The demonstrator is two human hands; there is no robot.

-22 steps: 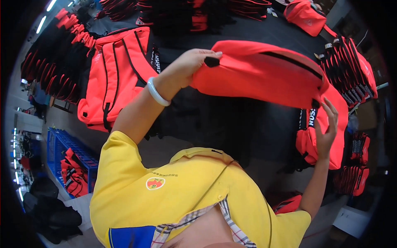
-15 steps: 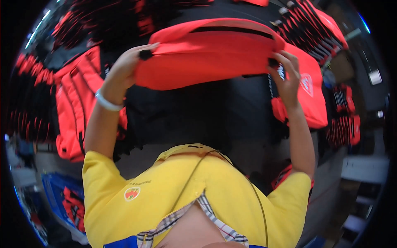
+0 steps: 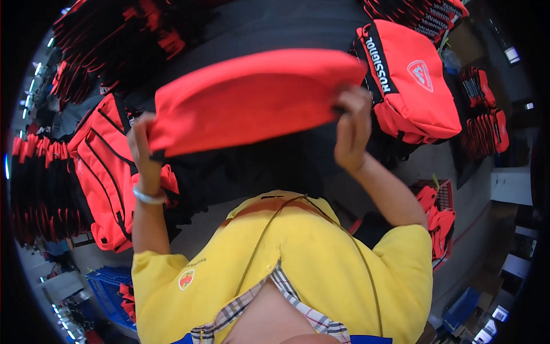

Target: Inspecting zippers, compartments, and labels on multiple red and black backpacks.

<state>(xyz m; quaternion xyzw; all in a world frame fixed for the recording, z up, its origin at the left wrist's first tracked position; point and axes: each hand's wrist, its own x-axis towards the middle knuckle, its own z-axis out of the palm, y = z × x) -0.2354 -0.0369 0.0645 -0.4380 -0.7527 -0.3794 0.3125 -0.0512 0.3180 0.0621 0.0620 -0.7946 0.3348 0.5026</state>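
Observation:
A long red fabric bag (image 3: pixel 252 106) is stretched between my two hands, raised over the dark work surface (image 3: pixel 252 166). My left hand (image 3: pixel 143 152) grips its left end, where a small black tab shows by the fingers. At its right end my right hand (image 3: pixel 352 129) pinches the edge near another black patch, slightly blurred. The broad smooth side faces up and bows in the middle. To the right of my right hand lies a red and black bag (image 3: pixel 415 83) with a white emblem. Beside my left wrist rests another red bag (image 3: pixel 106 172) with black zip lines.
Stacks of red and black bags stand at the far left (image 3: pixel 114 40), left edge (image 3: pixel 43 189), far right (image 3: pixel 421 17) and right (image 3: pixel 487 129). A red crate (image 3: pixel 444 195) with red items sits at the lower right, a blue crate (image 3: pixel 109 289) at the lower left.
Both hands have shifted left and nearer with the red bag. It has tipped so its smooth side shows instead of the dark slit along its top. My view has turned somewhat.

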